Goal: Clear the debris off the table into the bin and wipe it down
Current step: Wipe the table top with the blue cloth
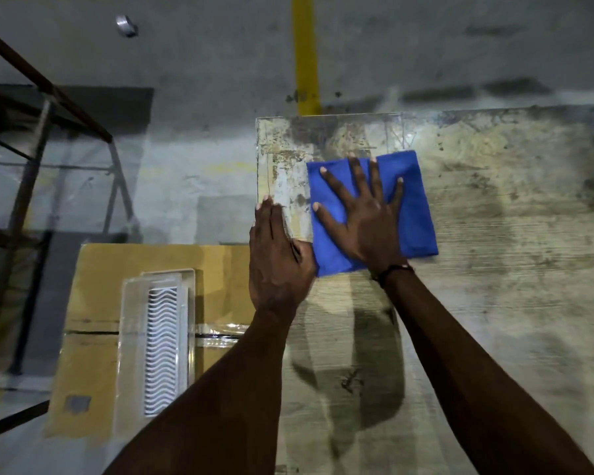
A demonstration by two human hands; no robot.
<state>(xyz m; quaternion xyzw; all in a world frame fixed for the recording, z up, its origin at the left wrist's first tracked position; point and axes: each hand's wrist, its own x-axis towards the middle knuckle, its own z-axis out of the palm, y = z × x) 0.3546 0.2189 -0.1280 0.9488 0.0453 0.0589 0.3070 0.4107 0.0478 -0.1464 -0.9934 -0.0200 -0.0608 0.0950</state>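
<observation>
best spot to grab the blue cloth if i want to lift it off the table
Pinch the blue cloth at its near right corner, coming from the right. It lies folded flat on the table, with the right hand spread on its middle and the left hand flat beside its left edge, so the right side is the bare, free part. That is a judgement from its pose.

A folded blue cloth [415, 214] lies flat near the far left corner of the stained, worn table [515, 241].
</observation>
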